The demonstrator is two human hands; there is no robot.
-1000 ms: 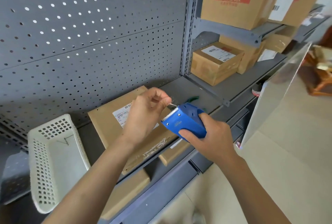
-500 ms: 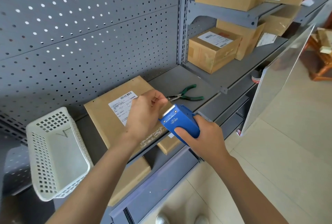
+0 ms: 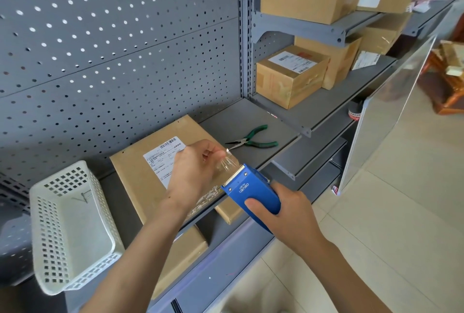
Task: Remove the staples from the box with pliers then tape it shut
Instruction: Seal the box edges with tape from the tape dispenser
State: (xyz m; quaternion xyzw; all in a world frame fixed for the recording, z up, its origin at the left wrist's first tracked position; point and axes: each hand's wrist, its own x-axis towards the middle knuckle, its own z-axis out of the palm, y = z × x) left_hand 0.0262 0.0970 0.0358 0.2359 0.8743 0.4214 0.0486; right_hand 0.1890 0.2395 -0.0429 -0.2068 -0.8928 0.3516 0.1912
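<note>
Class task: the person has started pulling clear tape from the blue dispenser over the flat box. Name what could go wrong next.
1. The tape end, pinched by the left hand, already looks crumpled and may stick to itself.
2. The dispenser's serrated blade sits close to those fingers.

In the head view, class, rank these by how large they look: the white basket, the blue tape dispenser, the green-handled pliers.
1. White basket, clearly largest.
2. Blue tape dispenser, held in the right hand.
3. Green-handled pliers, smallest, though they lie farther from the camera, so that gap is less sure.
</note>
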